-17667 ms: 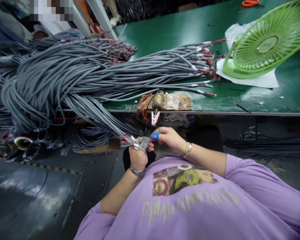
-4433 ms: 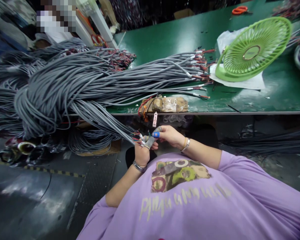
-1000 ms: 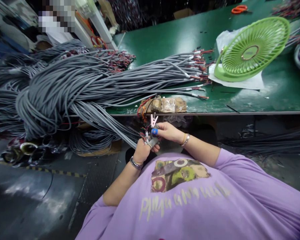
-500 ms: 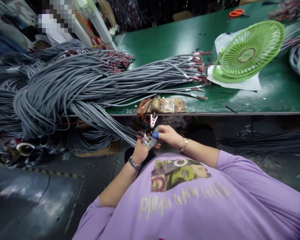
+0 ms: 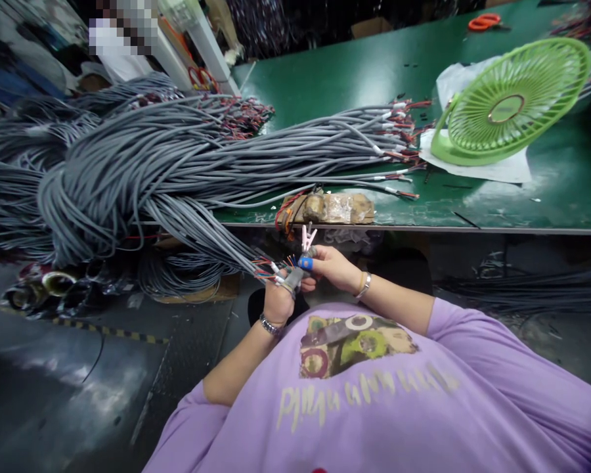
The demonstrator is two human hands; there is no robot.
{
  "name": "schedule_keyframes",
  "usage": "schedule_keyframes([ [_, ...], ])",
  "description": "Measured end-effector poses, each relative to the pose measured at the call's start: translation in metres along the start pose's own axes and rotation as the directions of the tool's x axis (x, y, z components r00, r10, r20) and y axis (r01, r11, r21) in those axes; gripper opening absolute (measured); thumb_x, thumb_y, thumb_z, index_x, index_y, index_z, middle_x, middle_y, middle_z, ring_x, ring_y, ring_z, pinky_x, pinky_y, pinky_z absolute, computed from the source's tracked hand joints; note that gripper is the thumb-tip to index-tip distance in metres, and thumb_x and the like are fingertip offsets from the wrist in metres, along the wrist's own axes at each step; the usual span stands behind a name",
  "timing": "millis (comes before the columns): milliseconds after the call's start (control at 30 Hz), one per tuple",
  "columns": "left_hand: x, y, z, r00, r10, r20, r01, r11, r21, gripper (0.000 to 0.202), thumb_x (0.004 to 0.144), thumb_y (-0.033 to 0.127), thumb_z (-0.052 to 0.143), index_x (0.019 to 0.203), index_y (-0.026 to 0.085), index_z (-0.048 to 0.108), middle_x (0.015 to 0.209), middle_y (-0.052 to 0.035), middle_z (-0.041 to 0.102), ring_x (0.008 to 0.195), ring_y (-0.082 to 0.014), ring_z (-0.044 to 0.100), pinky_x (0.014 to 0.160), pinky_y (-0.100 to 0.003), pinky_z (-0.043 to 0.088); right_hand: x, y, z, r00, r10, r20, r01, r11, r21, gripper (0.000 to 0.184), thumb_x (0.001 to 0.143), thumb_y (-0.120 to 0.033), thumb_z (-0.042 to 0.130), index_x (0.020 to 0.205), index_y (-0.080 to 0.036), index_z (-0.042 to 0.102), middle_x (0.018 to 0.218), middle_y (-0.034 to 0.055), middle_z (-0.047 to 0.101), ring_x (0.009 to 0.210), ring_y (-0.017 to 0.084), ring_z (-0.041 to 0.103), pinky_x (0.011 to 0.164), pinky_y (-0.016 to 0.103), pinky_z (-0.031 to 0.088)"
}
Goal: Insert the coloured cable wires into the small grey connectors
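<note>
I'm watching the left hand [image 5: 277,299] clutching grey cable ends [image 5: 249,261] at 6 o'clock, right hand [image 5: 331,268] pinching their coloured wires [image 5: 289,261]; the heap [image 5: 142,164] at 10 o'clock is, I judge, mostly waiting

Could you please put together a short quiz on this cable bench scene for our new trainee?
1. True or false: the green fan lies on the floor.
2. The right hand pinches coloured wires. Its fingertip cover is: A blue, B red, C yellow.
3. Fill in: the left hand grips cable ends sheathed in ____.
Key: 1 false, it is on the green table. 2 A. 3 grey.
</note>
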State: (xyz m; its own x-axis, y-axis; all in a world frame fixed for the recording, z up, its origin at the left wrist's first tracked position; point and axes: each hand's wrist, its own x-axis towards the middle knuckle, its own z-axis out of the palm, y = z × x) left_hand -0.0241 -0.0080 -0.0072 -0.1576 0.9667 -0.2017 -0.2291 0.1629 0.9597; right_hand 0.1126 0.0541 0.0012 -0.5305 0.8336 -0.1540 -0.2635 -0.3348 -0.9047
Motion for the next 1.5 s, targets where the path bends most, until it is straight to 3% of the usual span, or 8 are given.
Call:
schedule_keyframes([
  [300,0.002,0.011,0.006,1.000,0.016,-0.022,-0.016,1.000,0.004,0.035,0.069,0.047,0.075,0.071,0.014,0.063,0.060,-0.0053,0.070,0.053,-0.0178,0.068,0.051,-0.027,0.056,-0.006,-0.001,-0.014,0.989,0.073,0.125,-0.087,0.990,0.111,0.043,0.064,-0.050,0.080,0.075,-0.015,0.058,0.053,-0.0067,0.046,0.048,0.006,0.039,0.048,0.021,0.032],
  [567,0.000,0.001,0.007,0.998,0.054,-0.012,-0.053,0.998,0.043,0.031,0.073,0.045,0.073,0.071,0.016,0.062,0.062,-0.0049,0.071,0.058,-0.0198,0.071,0.053,-0.027,0.057,-0.007,-0.005,-0.004,0.999,0.032,-0.024,-0.029,0.994,0.109,0.042,0.059,-0.045,0.083,0.069,-0.015,0.056,0.053,-0.0054,0.051,0.046,0.005,0.038,0.046,0.020,0.029],
  [867,-0.003,-0.003,0.004,0.990,0.105,-0.093,-0.103,0.994,0.023,0.028,0.073,0.042,0.073,0.071,0.016,0.062,0.062,-0.0038,0.071,0.057,-0.0185,0.070,0.052,-0.026,0.056,-0.010,0.002,-0.004,0.998,0.021,-0.057,-0.018,0.999,0.046,0.036,0.061,-0.042,0.082,0.072,-0.014,0.062,0.059,-0.0019,0.056,0.051,0.007,0.044,0.049,0.022,0.035],
  [1100,-0.005,0.008,0.010,0.991,0.087,-0.100,-0.086,0.996,0.008,0.026,0.072,0.040,0.073,0.072,0.015,0.065,0.057,-0.0026,0.069,0.048,-0.0154,0.065,0.047,-0.024,0.053,-0.016,0.002,-0.007,1.000,0.005,-0.022,-0.004,0.999,0.043,0.033,0.061,-0.038,0.082,0.072,-0.014,0.061,0.061,-0.0026,0.055,0.052,0.007,0.043,0.050,0.022,0.035],
  [1200,-0.005,0.017,0.010,0.996,0.068,-0.063,-0.069,0.998,-0.006,0.027,0.070,0.040,0.074,0.070,0.015,0.066,0.055,-0.0028,0.067,0.044,-0.0134,0.062,0.043,-0.023,0.051,-0.012,0.001,-0.016,1.000,0.019,0.009,-0.020,0.987,0.160,0.034,0.066,-0.042,0.079,0.073,-0.015,0.060,0.058,-0.0041,0.051,0.051,0.007,0.040,0.051,0.022,0.036],
  [1333,-0.001,0.028,0.008,0.997,0.005,0.074,-0.004,1.000,-0.021,0.028,0.068,0.040,0.075,0.067,0.014,0.068,0.052,-0.0032,0.065,0.042,-0.0118,0.059,0.040,-0.021,0.047,0.006,-0.004,-0.028,0.989,0.144,-0.024,-0.129,0.941,0.314,0.043,0.076,-0.057,0.068,0.081,-0.016,0.059,0.067,-0.0011,0.056,0.051,0.007,0.040,0.049,0.021,0.036],
  [1433,0.006,0.034,0.008,0.981,-0.067,0.184,0.070,0.998,-0.005,0.030,0.065,0.042,0.076,0.065,0.013,0.068,0.048,-0.0034,0.063,0.038,-0.0111,0.056,0.038,-0.020,0.044,0.019,-0.008,-0.029,0.988,0.146,0.052,-0.155,0.950,0.270,0.046,0.077,-0.061,0.066,0.084,-0.015,0.060,0.070,-0.0004,0.057,0.051,0.006,0.040,0.048,0.020,0.035],
  [1500,0.012,0.037,0.007,0.965,-0.120,0.234,0.120,0.993,0.017,0.032,0.063,0.043,0.077,0.063,0.012,0.067,0.045,-0.0030,0.061,0.036,-0.0106,0.054,0.037,-0.020,0.043,0.025,-0.009,-0.026,0.997,0.055,0.048,-0.064,0.977,0.204,0.049,0.072,-0.062,0.070,0.079,-0.015,0.059,0.067,-0.0013,0.056,0.050,0.006,0.039,0.046,0.020,0.032],
])
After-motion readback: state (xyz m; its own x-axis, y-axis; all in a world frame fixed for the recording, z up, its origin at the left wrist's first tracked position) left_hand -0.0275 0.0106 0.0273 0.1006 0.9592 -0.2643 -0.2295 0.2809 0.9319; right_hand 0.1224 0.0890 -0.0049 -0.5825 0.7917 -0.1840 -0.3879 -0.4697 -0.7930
